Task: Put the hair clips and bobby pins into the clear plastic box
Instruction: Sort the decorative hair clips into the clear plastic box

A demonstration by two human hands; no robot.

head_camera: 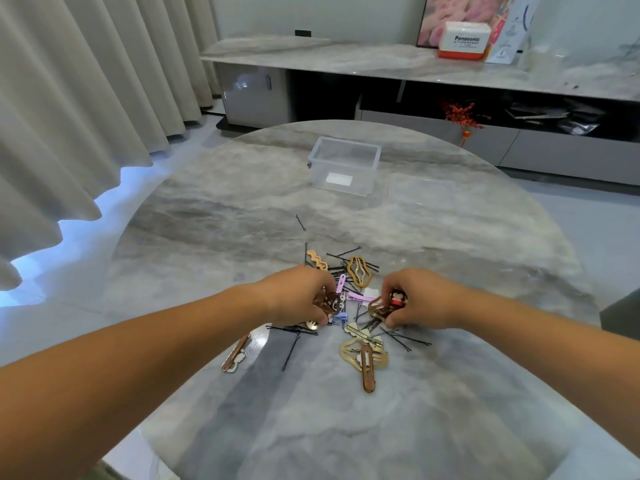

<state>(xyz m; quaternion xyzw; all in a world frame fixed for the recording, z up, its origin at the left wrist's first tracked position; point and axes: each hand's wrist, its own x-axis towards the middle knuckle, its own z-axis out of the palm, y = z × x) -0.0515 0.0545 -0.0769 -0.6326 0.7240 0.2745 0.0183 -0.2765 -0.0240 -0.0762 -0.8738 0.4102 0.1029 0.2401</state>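
Two bare forearms reach in from seven and four o'clock and meet over a heap of clips and pins on a round marble table. The left hand is palm-down, fingers curled shut around a brown clip. The right hand mirrors it, fingers pinched on a gold clip and a small red-and-black one. At twelve o'clock from the heap, well apart, stands the clear box, open-topped, a white label on its floor; its lid lies just beside it at three o'clock. One stray pin lies between heap and box on bare marble. On the far sideboard a white-and-orange carton reads "Panasonic".
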